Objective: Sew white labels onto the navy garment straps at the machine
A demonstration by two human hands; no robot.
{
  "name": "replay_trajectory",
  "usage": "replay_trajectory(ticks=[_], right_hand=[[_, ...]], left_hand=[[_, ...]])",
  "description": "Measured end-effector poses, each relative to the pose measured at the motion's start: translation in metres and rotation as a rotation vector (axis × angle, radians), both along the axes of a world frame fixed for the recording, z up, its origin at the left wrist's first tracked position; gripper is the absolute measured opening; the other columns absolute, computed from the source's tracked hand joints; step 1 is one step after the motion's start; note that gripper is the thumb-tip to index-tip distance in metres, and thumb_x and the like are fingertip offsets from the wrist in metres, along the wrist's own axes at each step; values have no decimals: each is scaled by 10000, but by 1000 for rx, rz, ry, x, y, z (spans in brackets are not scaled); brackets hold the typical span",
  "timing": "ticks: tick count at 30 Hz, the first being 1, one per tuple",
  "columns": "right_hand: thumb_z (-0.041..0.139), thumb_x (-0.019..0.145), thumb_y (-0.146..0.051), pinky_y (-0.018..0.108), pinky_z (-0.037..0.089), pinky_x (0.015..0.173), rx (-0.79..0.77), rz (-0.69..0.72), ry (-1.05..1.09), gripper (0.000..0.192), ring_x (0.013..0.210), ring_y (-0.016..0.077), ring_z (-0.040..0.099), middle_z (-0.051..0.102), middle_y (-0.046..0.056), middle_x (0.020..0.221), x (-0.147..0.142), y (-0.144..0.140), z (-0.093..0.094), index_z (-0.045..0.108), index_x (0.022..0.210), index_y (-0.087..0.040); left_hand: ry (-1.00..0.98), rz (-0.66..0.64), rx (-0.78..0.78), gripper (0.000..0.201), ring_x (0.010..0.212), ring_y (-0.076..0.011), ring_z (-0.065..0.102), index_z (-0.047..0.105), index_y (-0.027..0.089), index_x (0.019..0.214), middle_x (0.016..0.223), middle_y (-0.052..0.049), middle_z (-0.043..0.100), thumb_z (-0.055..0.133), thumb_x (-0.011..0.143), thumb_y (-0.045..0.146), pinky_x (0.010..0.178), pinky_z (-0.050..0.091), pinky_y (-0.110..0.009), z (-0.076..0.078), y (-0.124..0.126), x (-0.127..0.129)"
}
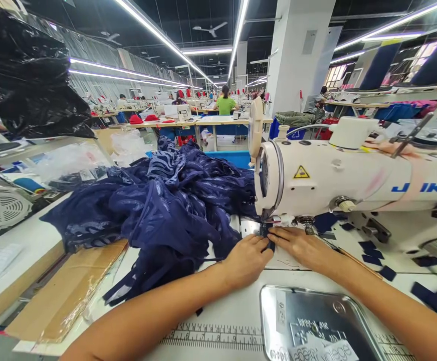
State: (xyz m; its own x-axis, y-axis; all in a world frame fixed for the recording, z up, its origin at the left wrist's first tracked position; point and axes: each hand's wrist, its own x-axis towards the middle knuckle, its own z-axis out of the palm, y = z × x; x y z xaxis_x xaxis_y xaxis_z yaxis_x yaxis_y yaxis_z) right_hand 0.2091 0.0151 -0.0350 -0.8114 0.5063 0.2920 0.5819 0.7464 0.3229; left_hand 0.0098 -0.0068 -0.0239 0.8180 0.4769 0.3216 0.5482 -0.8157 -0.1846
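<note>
left hand (249, 259) and right hand (297, 245) meet at the needle end of a cream-white industrial sewing machine (316, 175)

a small piece of dark navy cloth (267, 241) lies beneath the fingertips of both hands, right below the machine's head and just beside a flat silver metal plate (249, 228). the left hand's fingers are bent over the cloth; whether that grip pinches it or only presses, i cannot tell. the right hand reaches in from the other side, fingers extended and close together on the cloth's edge; its grip, too, is partly hidden, so i cannot tell if it is closed on anything.

to the left of the machine, a large heap of sheer navy blue patterned fabric (173, 210) spreads over the white surface (218, 306), with a brown cardboard sheet (71, 291) near its lower left. small navy square scraps (372, 253) lie under the machine's arm, and a thin light-brown stick (361, 263) runs beside the right forearm. nearer the front, a shiny rounded silver metal cover (308, 311) sits in the surface, interrupting a printed black ruler scale (218, 338). farther back, a person in a bright green top (226, 104) sits with their back to the camera.
</note>
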Motion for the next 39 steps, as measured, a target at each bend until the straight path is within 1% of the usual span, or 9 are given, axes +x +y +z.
replay_trajectory(ticks=[5,9,16,24,30,33,35,39], right_hand=[[400,726,7,347,535,771,-41,-17,16,491,992,225,573,540,107,1215,3,3,-2,521,1179,-137],[387,740,-2,352,526,795,-41,-26,32,488,1009,221,567,533,105,1223,2,3,-2,517,1188,-147],[401,755,-17,348,529,793,0,5,32,430,978,231,587,571,135,1168,2,4,2,546,1151,-103],[375,765,-4,336,528,788,-9,3,51,421,975,217,590,594,128,1134,0,4,7,561,1129,-104],[407,733,5,350,522,787,-11,-55,73,442,960,228,592,598,125,1128,-2,4,5,564,1127,-120],[403,726,11,327,538,726,-22,-78,67,459,913,217,609,608,120,1112,-2,4,7,561,1132,-134],[399,728,11,313,541,704,-28,-90,64,464,890,209,617,615,115,1101,-3,4,8,558,1136,-140],[384,750,-13,320,524,761,-48,-91,104,446,929,196,606,610,98,1114,-3,6,7,562,1133,-154]], left_hand=[[3,17,15,152,932,-204,556,565,96,907,963,-105,606,463,795,114,882,425,-318,0,0,4],[10,29,21,150,926,-206,560,568,99,896,958,-109,607,455,799,117,868,432,-317,1,1,5],[27,38,17,142,893,-213,574,563,94,884,927,-118,610,479,770,104,821,446,-323,0,2,9],[29,67,54,129,852,-201,581,560,85,881,901,-114,621,491,777,116,776,430,-321,-1,4,15],[13,134,58,66,794,-194,573,550,108,829,849,-75,631,506,781,114,714,399,-344,1,3,18],[5,159,68,52,755,-186,566,548,116,803,833,-63,634,499,788,105,723,377,-357,1,4,19],[-1,174,82,67,751,-184,562,552,110,824,842,-66,635,493,793,103,735,367,-364,0,5,20],[-50,172,121,164,803,-198,553,544,78,952,860,-83,631,473,811,122,804,345,-392,-2,-1,17]])
